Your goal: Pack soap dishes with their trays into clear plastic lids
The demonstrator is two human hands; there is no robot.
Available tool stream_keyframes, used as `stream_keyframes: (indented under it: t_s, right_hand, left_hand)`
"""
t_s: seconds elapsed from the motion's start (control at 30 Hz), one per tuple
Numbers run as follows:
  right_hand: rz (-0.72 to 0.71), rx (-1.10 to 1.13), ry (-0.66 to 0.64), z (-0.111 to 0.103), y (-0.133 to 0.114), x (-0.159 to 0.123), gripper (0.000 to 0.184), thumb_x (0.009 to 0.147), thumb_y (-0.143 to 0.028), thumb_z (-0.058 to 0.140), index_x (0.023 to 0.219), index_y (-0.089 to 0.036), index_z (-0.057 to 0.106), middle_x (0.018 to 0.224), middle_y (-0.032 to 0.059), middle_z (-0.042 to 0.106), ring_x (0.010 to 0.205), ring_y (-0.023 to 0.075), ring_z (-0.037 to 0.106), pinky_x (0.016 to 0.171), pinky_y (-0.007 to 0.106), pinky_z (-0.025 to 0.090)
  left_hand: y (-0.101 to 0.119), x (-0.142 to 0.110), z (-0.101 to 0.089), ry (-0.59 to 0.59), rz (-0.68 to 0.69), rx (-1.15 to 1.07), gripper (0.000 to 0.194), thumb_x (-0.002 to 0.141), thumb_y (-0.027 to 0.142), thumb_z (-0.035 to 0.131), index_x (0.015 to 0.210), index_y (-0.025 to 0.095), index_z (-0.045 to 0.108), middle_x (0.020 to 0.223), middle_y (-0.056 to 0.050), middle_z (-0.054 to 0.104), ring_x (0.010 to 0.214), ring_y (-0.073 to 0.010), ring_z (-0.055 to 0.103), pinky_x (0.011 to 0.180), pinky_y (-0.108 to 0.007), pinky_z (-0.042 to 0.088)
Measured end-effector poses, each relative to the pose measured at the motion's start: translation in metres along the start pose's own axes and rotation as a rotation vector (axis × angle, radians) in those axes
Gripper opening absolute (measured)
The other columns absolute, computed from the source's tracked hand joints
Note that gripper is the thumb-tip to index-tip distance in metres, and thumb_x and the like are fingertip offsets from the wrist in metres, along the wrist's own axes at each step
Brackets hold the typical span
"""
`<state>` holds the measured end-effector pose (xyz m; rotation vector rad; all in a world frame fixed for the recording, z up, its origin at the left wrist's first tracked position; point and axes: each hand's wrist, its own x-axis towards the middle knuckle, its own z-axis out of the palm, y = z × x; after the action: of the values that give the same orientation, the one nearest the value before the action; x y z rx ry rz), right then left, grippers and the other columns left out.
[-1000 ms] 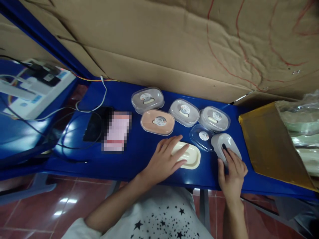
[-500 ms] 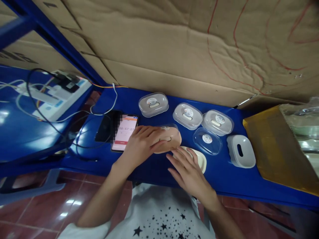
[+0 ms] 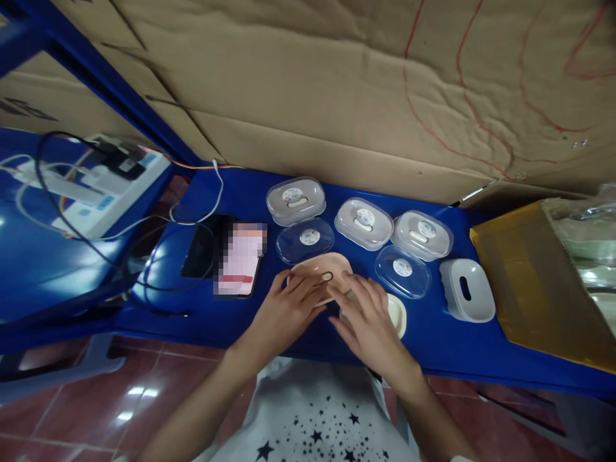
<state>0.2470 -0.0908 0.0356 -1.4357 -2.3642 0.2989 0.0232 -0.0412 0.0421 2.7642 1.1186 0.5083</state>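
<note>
My left hand point(image 3: 285, 309) grips the near left edge of a pink soap tray point(image 3: 332, 266) that has a slot in its middle. My right hand point(image 3: 369, 321) lies with fingers spread over a cream soap dish point(image 3: 398, 313), its fingertips touching the pink tray's right edge. A clear lid point(image 3: 305, 239) with a round sticker lies just behind the pink tray. A second clear lid point(image 3: 403, 270) lies right of it, and a grey-white slotted insert point(image 3: 466, 290) further right. Three closed clear-lidded boxes point(image 3: 363, 222) stand in a row at the back.
All this lies on a blue table point(image 3: 269, 327) against a cardboard wall point(image 3: 337, 96). Two phones point(image 3: 238, 260) and cables lie at the left, with a power strip point(image 3: 96, 186) beyond. A brown carton point(image 3: 529, 269) with bagged goods fills the right end.
My right hand left the grey-white insert and came over the cream dish. My left hand went to the pink box; its clear lid now lies behind it on the table.
</note>
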Motion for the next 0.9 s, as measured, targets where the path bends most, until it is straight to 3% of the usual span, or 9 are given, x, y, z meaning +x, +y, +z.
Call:
stream_keyframes:
  t_s: [0.13, 0.27, 0.43, 0.53, 0.6, 0.73, 0.9]
  right_hand:
    - [0.066, -0.027, -0.042, -0.005, 0.008, -0.028, 0.06, 0.11, -0.027, 0.054, 0.168, -0.029, 0.038, 0.17, 0.0133, 0.046, 0.155, 0.034, 0.046, 0.123, 0.062, 0.042]
    - [0.09, -0.059, -0.005, -0.018, 0.031, -0.032, 0.059, 0.11, -0.025, 0.052, 0.167, -0.029, 0.039, 0.169, 0.0124, 0.049, 0.156, 0.0328, 0.046, 0.122, 0.059, 0.042]
    - [0.072, -0.173, 0.028, -0.036, 0.073, 0.028, 0.053, 0.111, -0.034, 0.052, 0.162, -0.022, 0.047, 0.167, 0.0148, 0.052, 0.156, 0.0342, 0.045, 0.127, 0.059, 0.036]
    - [0.071, -0.205, -0.002, -0.04, 0.098, 0.071, 0.058, 0.107, -0.035, 0.06, 0.16, -0.014, 0.05, 0.168, 0.0204, 0.048, 0.157, 0.0402, 0.042, 0.126, 0.063, 0.035]
    - [0.066, -0.167, 0.006, -0.043, 0.11, 0.091, 0.053, 0.106, -0.034, 0.061, 0.156, -0.015, 0.056, 0.163, 0.0198, 0.055, 0.153, 0.0396, 0.048, 0.124, 0.061, 0.04]
    - [0.061, -0.027, 0.011, -0.054, 0.13, 0.109, 0.041, 0.108, -0.035, 0.057, 0.146, -0.022, 0.065, 0.149, 0.0111, 0.069, 0.138, 0.0319, 0.064, 0.116, 0.051, 0.051]
    - [0.114, -0.031, 0.009, -0.063, 0.143, 0.113, 0.04, 0.11, -0.032, 0.05, 0.144, -0.019, 0.066, 0.143, 0.0128, 0.073, 0.129, 0.0337, 0.069, 0.11, 0.052, 0.052]
  left_hand:
    - [-0.003, 0.003, -0.003, 0.015, -0.06, -0.122, 0.028, 0.111, 0.023, 0.059, 0.138, 0.022, 0.063, 0.14, -0.007, 0.075, 0.122, -0.0262, 0.071, 0.105, -0.047, 0.043]
    - [-0.001, 0.01, -0.01, 0.08, -0.064, -0.13, 0.026, 0.112, 0.021, 0.054, 0.136, 0.021, 0.064, 0.132, -0.008, 0.078, 0.116, -0.0251, 0.072, 0.109, -0.049, 0.042]
    - [-0.003, 0.026, -0.013, 0.227, -0.071, 0.03, 0.026, 0.108, 0.018, 0.059, 0.133, 0.021, 0.066, 0.13, -0.008, 0.079, 0.123, -0.0283, 0.07, 0.112, -0.051, 0.041]
    - [-0.019, 0.036, -0.009, 0.254, -0.133, 0.118, 0.026, 0.108, 0.018, 0.06, 0.132, 0.022, 0.067, 0.131, -0.008, 0.079, 0.124, -0.03, 0.071, 0.113, -0.055, 0.038]
    - [-0.031, 0.039, -0.006, 0.233, -0.17, 0.148, 0.026, 0.109, 0.019, 0.058, 0.133, 0.023, 0.068, 0.131, -0.008, 0.079, 0.124, -0.0314, 0.071, 0.115, -0.058, 0.036]
    - [-0.043, 0.04, -0.002, 0.172, -0.187, 0.17, 0.031, 0.109, 0.018, 0.056, 0.137, 0.024, 0.067, 0.135, -0.01, 0.077, 0.129, -0.0335, 0.069, 0.118, -0.063, 0.033]
    - [-0.031, 0.058, 0.0, 0.138, -0.094, 0.174, 0.037, 0.107, 0.016, 0.054, 0.142, 0.025, 0.065, 0.142, -0.011, 0.073, 0.135, -0.0318, 0.065, 0.123, -0.06, 0.034]
